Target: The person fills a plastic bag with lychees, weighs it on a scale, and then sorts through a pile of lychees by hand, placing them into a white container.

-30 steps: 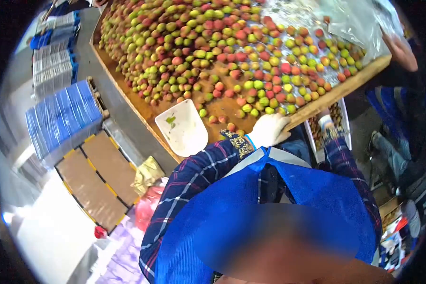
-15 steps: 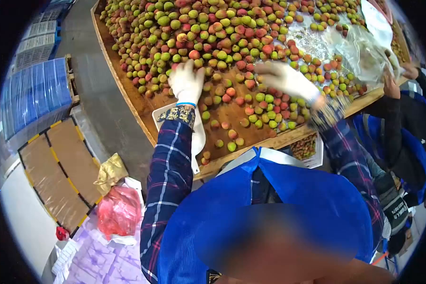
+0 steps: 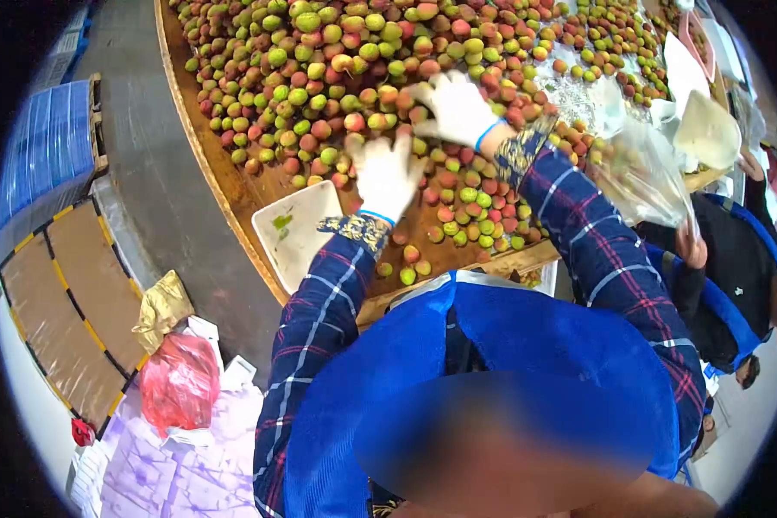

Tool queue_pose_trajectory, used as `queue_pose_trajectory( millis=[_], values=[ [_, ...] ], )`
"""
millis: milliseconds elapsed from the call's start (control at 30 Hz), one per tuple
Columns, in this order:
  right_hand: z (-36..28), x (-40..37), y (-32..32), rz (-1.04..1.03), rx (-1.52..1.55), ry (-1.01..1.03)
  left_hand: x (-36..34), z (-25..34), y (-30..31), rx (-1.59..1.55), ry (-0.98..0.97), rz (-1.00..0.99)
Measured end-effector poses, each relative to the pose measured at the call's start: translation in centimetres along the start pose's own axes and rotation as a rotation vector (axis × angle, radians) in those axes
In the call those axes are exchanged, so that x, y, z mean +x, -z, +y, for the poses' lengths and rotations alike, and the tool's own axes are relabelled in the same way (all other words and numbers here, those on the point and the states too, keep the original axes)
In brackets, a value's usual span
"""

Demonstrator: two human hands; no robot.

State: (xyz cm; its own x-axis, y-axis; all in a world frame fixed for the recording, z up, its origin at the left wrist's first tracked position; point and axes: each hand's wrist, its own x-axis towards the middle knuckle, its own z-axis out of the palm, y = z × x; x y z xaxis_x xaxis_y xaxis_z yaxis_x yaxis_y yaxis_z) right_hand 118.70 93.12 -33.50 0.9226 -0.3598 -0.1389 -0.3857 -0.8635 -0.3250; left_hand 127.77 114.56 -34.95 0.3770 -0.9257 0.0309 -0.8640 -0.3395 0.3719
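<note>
Red and green lychees [image 3: 319, 82] lie in a deep heap on a wooden table [image 3: 250, 194] with a raised edge. My left hand [image 3: 386, 177], in a white glove, is over the near side of the heap, its fingers spread among the fruit. Farther up and to the right, my right hand [image 3: 457, 108], also gloved, reaches left with fingers apart, touching lychees. Neither hand has a fruit visibly gripped. Left of my left hand rests a white plastic scoop [image 3: 298, 250], with green bits inside and partly under my sleeve. A smaller group of lychees [image 3: 475, 207] is spread below my right hand.
On the right, another person's hand [image 3: 691, 244] holds a clear plastic bag [image 3: 643, 177] over the table. Near it is another white scoop [image 3: 708, 129]. Blue-wrapped stacks [image 3: 47, 164], brown cartons [image 3: 69, 302] and a red plastic bag [image 3: 180, 380] stand on the left.
My right hand has moved left and up onto the heap. My left hand has come right and toward me. The white scoop now lies turned, more of its inside showing.
</note>
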Motion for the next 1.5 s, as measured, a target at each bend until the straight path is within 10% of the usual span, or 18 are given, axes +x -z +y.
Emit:
queue_pose_trajectory(
  millis=[400,600,833,933,1067,1200,1500],
  values=[
    [-3.1,-20.1,0.1,0.158,0.003,-0.123,-8.6,6.4,2.0,-0.597,-0.148,-0.272],
    [-0.5,-23.9,0.2,0.143,-0.127,-0.186,0.8,-3.4,2.7,-0.206,-0.058,0.345],
    [-2.7,-23.7,1.7,0.227,0.025,-0.277,5.0,-6.5,1.9,0.157,0.104,0.054],
    [-3.9,-22.8,2.3,0.304,0.065,-0.286,3.2,-4.8,1.6,-0.129,-0.027,0.327],
    [-6.6,-20.2,4.5,0.351,0.096,-0.257,-2.9,2.1,3.2,-0.828,0.179,0.115],
    [-8.2,-18.7,3.4,0.339,0.234,-0.177,-6.1,6.1,5.7,-1.248,0.571,-0.593],
    [-9.0,-18.2,4.7,-0.118,1.001,-0.300,-7.8,5.2,3.4,-1.691,0.650,-0.635]
  ],
)
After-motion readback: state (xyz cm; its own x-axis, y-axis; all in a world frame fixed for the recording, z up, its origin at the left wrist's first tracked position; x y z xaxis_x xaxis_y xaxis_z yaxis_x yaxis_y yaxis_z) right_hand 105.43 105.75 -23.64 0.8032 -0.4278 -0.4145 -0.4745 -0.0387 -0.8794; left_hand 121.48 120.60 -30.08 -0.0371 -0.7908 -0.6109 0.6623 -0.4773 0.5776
